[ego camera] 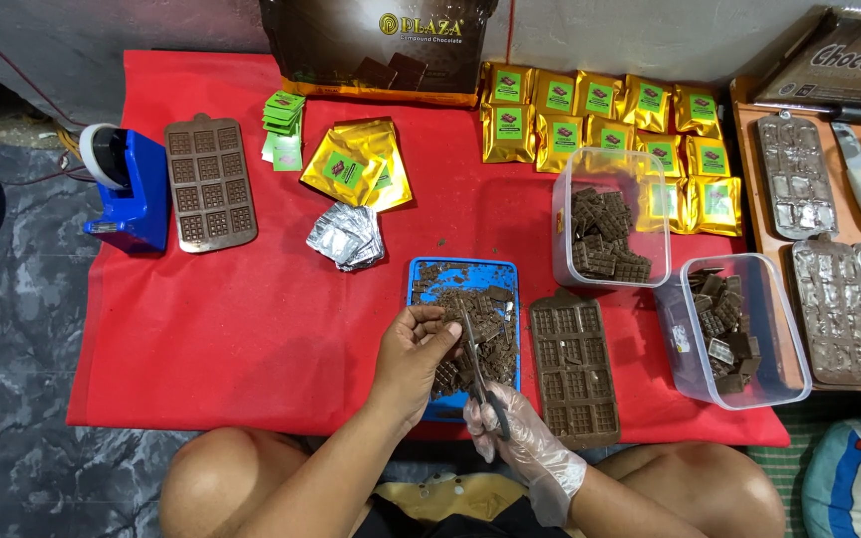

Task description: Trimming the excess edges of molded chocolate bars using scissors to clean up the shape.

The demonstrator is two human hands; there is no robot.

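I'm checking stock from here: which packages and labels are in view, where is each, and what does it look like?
Large bag: top centre, dark brown, gold edge.
Gold pouches: upper right, rows, green labels.
Loose gold pouches: centre left, fanned pile.
Green labels: small square stack.
Foil wrappers: silver pile.
Dark packet: top right corner.

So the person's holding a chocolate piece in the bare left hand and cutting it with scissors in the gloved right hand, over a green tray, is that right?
Not quite: the tray is blue, not green, as the head view shows. The rest holds: the bare left hand holds a chocolate piece, and the gloved right hand works the scissors over it.
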